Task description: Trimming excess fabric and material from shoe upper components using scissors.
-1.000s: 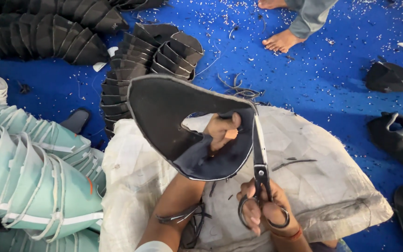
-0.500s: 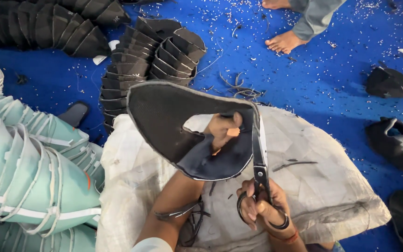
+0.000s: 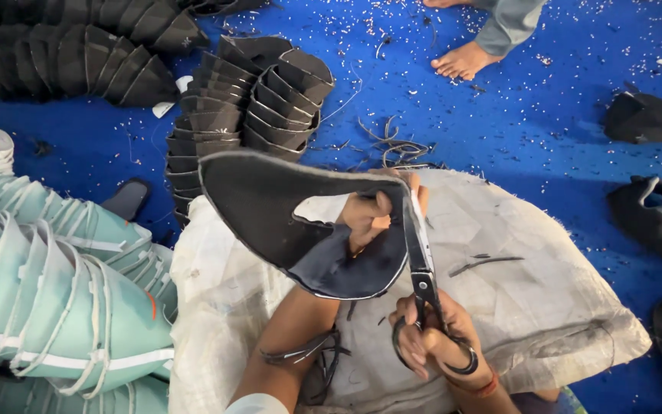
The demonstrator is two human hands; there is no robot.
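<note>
Two large stocks of shoe uppers frame the work area. Black stacked uppers (image 3: pixel 250 107) lie nested in rows on the blue floor covering (image 3: pixel 561 115) ahead of the person, with a further row along the top left. Pale green stacked uppers (image 3: pixel 47 299) fill the left edge. From these pictures alone it cannot be told which stock is trimmed and which is waiting.

White woven sack (image 3: pixel 515 307): spread over the person's lap as a work surface. Thin black offcut strips (image 3: pixel 484 263) lie on it, and more curled strips lie on the floor just beyond its far edge. Judgement: trimming has produced waste already, so the work is well under way.

Black upper in hand (image 3: pixel 270 207): held above the sack, tilted, with its opening toward the camera. The left hand (image 3: pixel 369 218) is closed on it, fingers passed through the opening and gripping the right-hand rim.

Scissors (image 3: pixel 423 268): the blades run along that right-hand rim, touching the edge, nearly closed. The right hand (image 3: pixel 430 341) is closed through the handle loops. Judgement: the cut on this edge is partly made; the remaining rim, where a pale margin line shows along the lower edge, appears untrimmed.

Loose black pieces (image 3: pixel 641 115) lie well apart on the right. A bare foot (image 3: pixel 465 60) of another person stands at the top.
</note>
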